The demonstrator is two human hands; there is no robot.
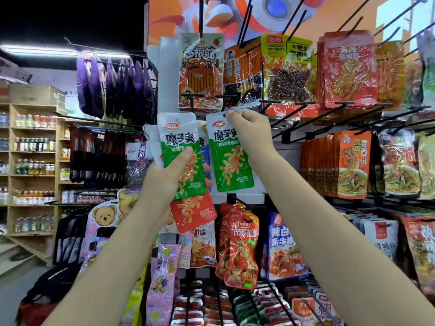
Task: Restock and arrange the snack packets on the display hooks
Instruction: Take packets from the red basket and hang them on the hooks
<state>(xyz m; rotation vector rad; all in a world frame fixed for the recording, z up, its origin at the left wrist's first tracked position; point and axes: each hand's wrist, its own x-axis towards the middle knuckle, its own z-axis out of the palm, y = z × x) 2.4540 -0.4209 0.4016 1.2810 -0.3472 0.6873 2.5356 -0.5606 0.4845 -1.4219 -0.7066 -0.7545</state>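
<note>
Left hand (164,182) grips a fanned stack (186,165) of packets, thumb across the front green one, fingers curled behind. A red packet (193,212) sticks out at the bottom of the fan and a blue one shows between. The stack is held in front of the rack's left edge, mid height.

Right hand (249,130) pinches the top right corner of a single green packet (229,156), thumb and forefinger clamped on the header right by the hang hole. That packet is at the hook (226,100) row below the orange packet (200,71). Can't tell if the hole is already on the prong.

Handling, my read: light, flat foil pouches, soft and floppy, slick film. Stack will slide if the grip loosens. Hold by the stiffer sealed header strip, next to the hole, not the body.

Orientation: single packet hangs long axis vertical, header up, print facing the camera, slight tilt. Stack's front packet leans top-left, long axis near vertical.

Further back: rack (292,128) rows full of other snacks, shelves (33,151) of bottles off the left edge.
</note>
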